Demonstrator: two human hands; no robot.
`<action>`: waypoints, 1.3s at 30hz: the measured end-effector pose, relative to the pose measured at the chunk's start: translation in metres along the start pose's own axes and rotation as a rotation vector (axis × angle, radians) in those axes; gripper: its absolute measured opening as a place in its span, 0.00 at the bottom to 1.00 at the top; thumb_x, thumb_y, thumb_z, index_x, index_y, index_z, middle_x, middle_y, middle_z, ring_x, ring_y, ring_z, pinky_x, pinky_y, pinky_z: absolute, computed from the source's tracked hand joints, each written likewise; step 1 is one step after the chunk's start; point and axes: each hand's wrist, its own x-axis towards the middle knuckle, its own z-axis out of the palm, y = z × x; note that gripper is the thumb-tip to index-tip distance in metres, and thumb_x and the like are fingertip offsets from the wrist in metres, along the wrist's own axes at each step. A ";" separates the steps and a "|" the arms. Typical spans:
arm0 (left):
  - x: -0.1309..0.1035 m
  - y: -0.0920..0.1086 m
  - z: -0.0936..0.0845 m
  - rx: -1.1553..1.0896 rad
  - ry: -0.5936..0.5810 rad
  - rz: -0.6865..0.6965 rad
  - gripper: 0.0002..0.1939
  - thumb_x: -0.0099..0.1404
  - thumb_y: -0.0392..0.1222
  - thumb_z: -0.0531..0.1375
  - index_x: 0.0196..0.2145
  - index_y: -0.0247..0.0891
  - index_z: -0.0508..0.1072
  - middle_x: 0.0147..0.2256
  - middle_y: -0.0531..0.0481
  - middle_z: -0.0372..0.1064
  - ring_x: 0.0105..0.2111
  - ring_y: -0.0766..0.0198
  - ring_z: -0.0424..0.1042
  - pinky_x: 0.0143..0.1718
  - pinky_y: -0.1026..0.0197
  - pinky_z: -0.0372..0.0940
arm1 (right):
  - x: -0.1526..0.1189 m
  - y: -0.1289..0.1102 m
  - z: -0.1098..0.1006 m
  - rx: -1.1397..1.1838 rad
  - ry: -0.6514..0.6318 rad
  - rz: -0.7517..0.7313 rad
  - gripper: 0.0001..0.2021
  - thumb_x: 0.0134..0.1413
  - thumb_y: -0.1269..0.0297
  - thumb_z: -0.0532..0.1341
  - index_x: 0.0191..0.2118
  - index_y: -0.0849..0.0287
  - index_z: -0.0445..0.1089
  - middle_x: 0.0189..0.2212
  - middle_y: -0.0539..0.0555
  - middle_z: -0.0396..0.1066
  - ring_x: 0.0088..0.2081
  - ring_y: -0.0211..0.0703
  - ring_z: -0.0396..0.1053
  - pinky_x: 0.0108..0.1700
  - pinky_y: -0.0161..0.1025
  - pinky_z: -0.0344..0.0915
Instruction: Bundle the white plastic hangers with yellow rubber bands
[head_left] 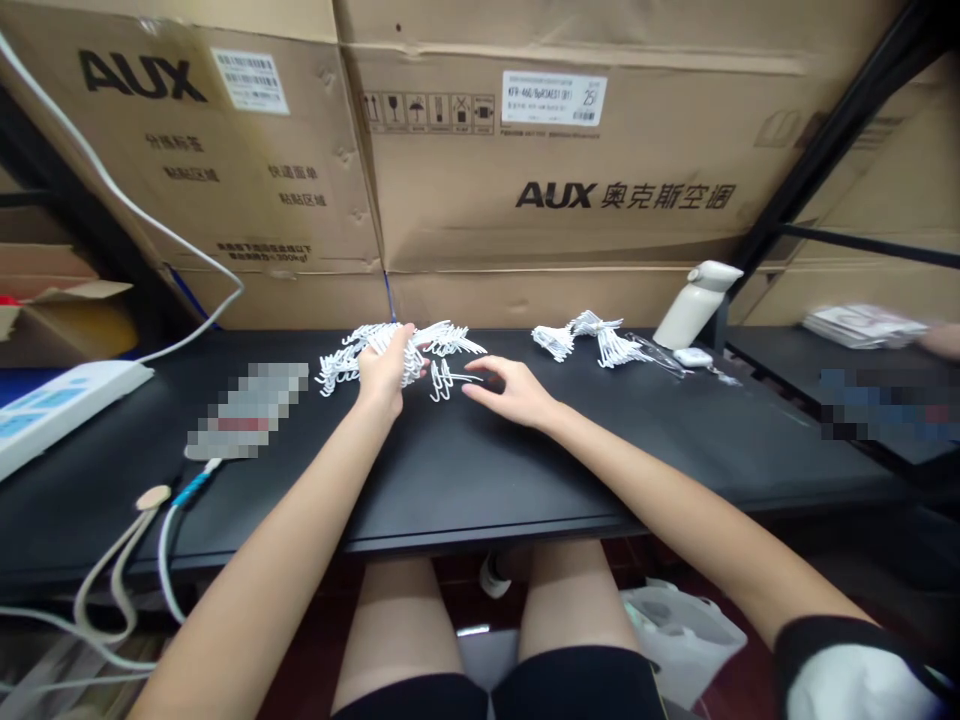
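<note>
My left hand (382,372) is closed around a bunch of white hooks (409,362), at the pile on the black table. More hooks (341,362) lie to the left of this hand and others (448,338) lie just behind it. Several loose hooks (441,382) rest side by side between my two hands, their curved ends toward the left. My right hand (514,392) is at their straight ends, with thumb and forefinger apart on either side of the shafts. Whether the fingertips touch them I cannot tell.
Bundled white hooks (600,336) lie at the back right, near a white bottle (694,305) and a small white case (693,358). A blurred-out phone (247,410) with a cable and a power strip (71,410) are at left. Cardboard boxes (450,230) wall the back.
</note>
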 end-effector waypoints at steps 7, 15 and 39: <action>-0.002 0.000 -0.002 0.038 -0.021 -0.014 0.12 0.55 0.45 0.62 0.33 0.35 0.70 0.29 0.45 0.74 0.19 0.66 0.70 0.18 0.65 0.63 | -0.002 0.007 -0.005 -0.324 -0.230 -0.100 0.21 0.56 0.60 0.61 0.54 0.63 0.68 0.55 0.64 0.67 0.57 0.57 0.65 0.59 0.52 0.60; -0.006 -0.002 0.001 0.057 -0.062 -0.012 0.11 0.52 0.43 0.65 0.30 0.35 0.71 0.26 0.48 0.72 0.17 0.66 0.68 0.17 0.63 0.65 | 0.008 0.026 -0.027 -0.467 -0.023 0.053 0.11 0.46 0.80 0.61 0.33 0.59 0.75 0.33 0.56 0.77 0.36 0.47 0.74 0.42 0.40 0.68; -0.015 -0.011 0.002 0.233 -0.447 0.118 0.21 0.50 0.51 0.68 0.37 0.33 0.75 0.27 0.47 0.71 0.21 0.63 0.70 0.17 0.65 0.64 | 0.011 0.003 -0.030 0.039 0.440 -0.085 0.06 0.49 0.66 0.63 0.31 0.61 0.76 0.30 0.55 0.77 0.33 0.43 0.73 0.37 0.39 0.70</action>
